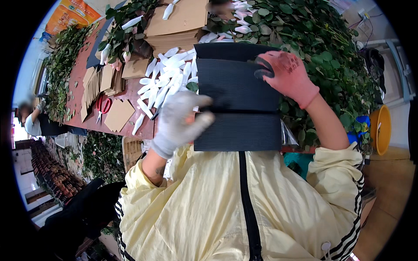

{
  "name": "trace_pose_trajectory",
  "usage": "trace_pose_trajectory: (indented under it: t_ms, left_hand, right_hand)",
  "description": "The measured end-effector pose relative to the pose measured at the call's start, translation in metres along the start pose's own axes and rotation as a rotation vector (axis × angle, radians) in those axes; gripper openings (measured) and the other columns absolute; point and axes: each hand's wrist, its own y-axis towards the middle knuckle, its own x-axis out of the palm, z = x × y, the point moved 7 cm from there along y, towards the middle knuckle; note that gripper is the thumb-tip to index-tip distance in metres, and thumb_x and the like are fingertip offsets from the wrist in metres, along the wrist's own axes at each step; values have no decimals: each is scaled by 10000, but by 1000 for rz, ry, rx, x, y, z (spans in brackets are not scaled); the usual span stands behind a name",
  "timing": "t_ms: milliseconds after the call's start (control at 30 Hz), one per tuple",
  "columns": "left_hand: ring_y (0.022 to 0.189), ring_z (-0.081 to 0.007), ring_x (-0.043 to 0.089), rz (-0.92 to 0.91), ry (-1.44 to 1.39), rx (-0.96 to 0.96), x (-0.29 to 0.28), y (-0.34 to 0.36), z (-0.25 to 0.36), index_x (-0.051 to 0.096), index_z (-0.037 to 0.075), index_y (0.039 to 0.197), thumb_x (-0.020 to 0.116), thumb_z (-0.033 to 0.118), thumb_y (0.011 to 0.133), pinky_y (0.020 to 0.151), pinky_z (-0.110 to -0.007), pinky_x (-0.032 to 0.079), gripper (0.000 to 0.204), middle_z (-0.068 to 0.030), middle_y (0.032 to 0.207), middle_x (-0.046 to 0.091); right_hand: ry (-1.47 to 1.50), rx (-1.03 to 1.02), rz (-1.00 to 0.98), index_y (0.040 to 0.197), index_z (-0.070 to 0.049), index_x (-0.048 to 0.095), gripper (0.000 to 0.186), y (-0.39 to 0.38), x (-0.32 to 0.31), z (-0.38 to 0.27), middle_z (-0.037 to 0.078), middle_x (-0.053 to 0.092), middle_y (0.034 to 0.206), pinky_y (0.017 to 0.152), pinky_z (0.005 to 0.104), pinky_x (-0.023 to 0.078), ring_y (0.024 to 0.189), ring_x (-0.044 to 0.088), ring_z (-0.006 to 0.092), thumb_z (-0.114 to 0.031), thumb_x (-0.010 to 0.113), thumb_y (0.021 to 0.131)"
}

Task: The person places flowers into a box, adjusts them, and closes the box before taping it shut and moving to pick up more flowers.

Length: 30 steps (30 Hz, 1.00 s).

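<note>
A black ribbed sheet (239, 85) lies in front of my chest, with a crosswise fold or gap between its upper part and a nearer ribbed strip (237, 132). My left hand (180, 122), in a whitish glove and blurred, is at the sheet's left edge, thumb and fingers apart. Whether it touches the sheet I cannot tell. Over the far right corner is my right hand (287, 76), in a pink glove with dark fingertips. Its fingers and thumb curve with a gap between them, and nothing shows inside. A pile of white mesh sleeves (170, 74) lies just left of the sheet.
Red-handled scissors (102, 106) and cut cardboard pieces (119, 115) lie on the reddish table (78, 87). A cardboard stack (174, 26) stands at the back. Leafy stems (322, 65) are heaped along the right. An orange basin (380, 129) is at far right; another person (34, 119) is at far left.
</note>
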Motion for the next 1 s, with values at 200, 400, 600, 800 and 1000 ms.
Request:
trace_pose_trajectory:
  t_ms: [200, 400, 600, 800, 1000]
  left_hand:
    - [1122, -300, 505, -363, 316, -35, 77, 1, 3, 618, 68, 1097, 657, 309, 746, 950, -403, 395, 428, -120, 1185, 551]
    - [1118, -310, 509, -483, 271, -73, 80, 4, -5, 629, 58, 1079, 661, 319, 754, 950, -404, 400, 418, -138, 1201, 549]
    - [889, -184, 609, 34, -459, -591, 49, 9, -101, 602, 3, 1092, 648, 222, 836, 786, -315, 498, 340, -112, 992, 626]
    - [784, -91, 571, 230, -448, -368, 66, 31, -172, 561, -14, 1156, 681, 174, 836, 662, -214, 486, 390, -42, 888, 622]
    - [529, -43, 472, 170, -687, -573, 89, 39, -198, 640, 15, 1005, 696, 199, 834, 479, -208, 392, 258, 16, 701, 602]
  right_hand:
    - [-377, -12, 93, 1068, -192, 506, 352, 2, 34, -5, 8, 542, 997, 782, 333, 424, 947, 552, 211, -342, 600, 764]
    - [-280, 79, 232, 1093, -182, 496, 411, -4, 48, 20, 13, 545, 1003, 819, 338, 422, 964, 556, 207, -337, 646, 744]
    - [-276, 195, 147, 1042, -161, 514, 380, -3, 52, 28, 30, 584, 985, 762, 356, 467, 911, 602, 223, -331, 671, 740]
    - [-200, 221, 52, 979, -136, 534, 317, 7, 52, 27, 53, 602, 951, 725, 358, 484, 872, 619, 233, -304, 677, 751]
    - [-198, 217, 41, 966, -126, 525, 316, 7, 56, 31, 50, 600, 913, 710, 357, 482, 844, 616, 230, -314, 670, 757]
